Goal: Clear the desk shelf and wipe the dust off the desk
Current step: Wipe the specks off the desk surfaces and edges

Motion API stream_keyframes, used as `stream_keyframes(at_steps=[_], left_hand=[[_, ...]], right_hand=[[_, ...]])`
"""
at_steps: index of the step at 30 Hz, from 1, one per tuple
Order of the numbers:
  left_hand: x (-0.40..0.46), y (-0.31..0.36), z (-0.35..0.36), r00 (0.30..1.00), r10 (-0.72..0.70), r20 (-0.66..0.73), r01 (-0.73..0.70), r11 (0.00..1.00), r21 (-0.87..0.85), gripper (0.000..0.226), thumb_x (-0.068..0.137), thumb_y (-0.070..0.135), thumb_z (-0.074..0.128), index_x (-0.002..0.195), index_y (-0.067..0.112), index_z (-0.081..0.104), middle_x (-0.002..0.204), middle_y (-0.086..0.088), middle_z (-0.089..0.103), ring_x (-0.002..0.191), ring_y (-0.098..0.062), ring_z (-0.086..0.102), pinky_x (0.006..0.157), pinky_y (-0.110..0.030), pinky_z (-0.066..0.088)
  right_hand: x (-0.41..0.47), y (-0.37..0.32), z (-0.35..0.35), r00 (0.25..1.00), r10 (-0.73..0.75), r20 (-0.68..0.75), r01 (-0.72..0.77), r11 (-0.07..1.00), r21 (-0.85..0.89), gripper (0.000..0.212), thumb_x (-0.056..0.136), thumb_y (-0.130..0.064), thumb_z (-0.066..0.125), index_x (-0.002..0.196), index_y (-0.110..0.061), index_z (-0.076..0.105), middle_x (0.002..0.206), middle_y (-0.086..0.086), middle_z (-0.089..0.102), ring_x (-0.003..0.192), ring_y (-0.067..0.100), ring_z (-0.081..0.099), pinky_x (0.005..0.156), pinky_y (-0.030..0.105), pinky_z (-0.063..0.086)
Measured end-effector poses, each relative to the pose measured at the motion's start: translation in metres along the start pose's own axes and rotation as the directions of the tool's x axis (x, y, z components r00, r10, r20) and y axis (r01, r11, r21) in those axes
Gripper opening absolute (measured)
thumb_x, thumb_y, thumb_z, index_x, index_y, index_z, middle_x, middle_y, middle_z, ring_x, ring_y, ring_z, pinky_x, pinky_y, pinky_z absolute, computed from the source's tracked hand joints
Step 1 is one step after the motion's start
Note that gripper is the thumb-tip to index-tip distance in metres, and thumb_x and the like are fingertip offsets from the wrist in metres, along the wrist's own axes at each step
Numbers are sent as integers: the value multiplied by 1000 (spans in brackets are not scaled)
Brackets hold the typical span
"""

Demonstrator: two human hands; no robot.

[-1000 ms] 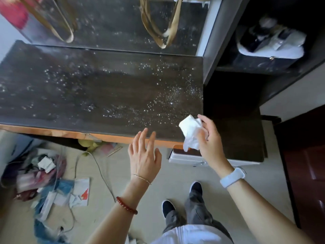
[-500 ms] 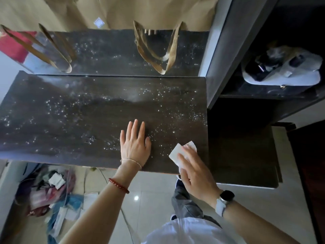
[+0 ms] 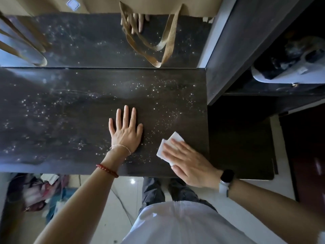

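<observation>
Fingers on the left hand (image 3: 125,132) were straight and spread a bit, palm flat on the dark surface (image 3: 58,120) around mid-frame, holding nothing. Dust specks (image 3: 33,113) were scattered all across the left and middle of it, plus a patch just right of that hand. Moving right, the right hand (image 3: 187,161) had its fingers flat too, pressing a white tissue (image 3: 173,139) down near the surface's lower right corner. Honestly, that tissue looked small for this much dust, so I'd guess it could load up quickly and just smear stuff around, or shove specks over the right edge onto the darker lower shelf (image 3: 239,138).
</observation>
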State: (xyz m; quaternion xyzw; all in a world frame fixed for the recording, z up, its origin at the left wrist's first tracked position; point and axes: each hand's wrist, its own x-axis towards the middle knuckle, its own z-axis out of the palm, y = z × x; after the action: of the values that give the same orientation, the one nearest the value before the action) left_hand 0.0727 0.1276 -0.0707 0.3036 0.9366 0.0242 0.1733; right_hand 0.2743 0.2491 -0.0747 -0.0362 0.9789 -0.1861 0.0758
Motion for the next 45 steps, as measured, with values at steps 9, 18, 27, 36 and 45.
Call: stream_keyframes(at_steps=[9,18,27,36,45], left_hand=[[10,-12,0,991,124,-60,-121,992,38,72,80,55,12,144,21,20,153,-7,16,139,-30,8,108,-53,7],[21,-26,-3,967,256,20,-256,962,90,79,79,59,4,146,17,7,155,-9,1,141,-29,-5,111,-52,-4],[23,-28,0,962,273,0,-272,960,62,77,81,58,8,145,16,9,155,-9,6,141,-30,-1,111,-53,-3],[23,-29,3,953,299,-57,-294,953,76,68,86,51,26,140,10,29,147,-17,30,135,-39,24,105,-60,16],[23,-31,5,951,300,-71,-294,952,82,68,87,52,24,141,11,26,148,-16,29,136,-37,22,106,-59,15]], right_hand=[[51,29,-16,767,605,-215,-599,795,101,57,87,-22,19,141,-2,26,149,20,26,138,39,20,112,54,23],[51,11,-12,845,491,-211,-491,869,59,54,88,-21,27,141,-7,28,148,16,31,138,33,20,116,42,13],[76,-7,-9,936,332,-117,-338,941,-35,53,94,-28,21,143,-8,24,151,11,26,140,31,19,116,42,11],[136,50,-36,723,646,-243,-651,756,72,56,90,-27,20,142,-6,25,148,21,27,137,37,21,114,52,14],[128,81,-41,481,824,-299,-813,547,200,53,93,-18,28,140,5,21,147,30,21,137,43,19,113,50,12]])
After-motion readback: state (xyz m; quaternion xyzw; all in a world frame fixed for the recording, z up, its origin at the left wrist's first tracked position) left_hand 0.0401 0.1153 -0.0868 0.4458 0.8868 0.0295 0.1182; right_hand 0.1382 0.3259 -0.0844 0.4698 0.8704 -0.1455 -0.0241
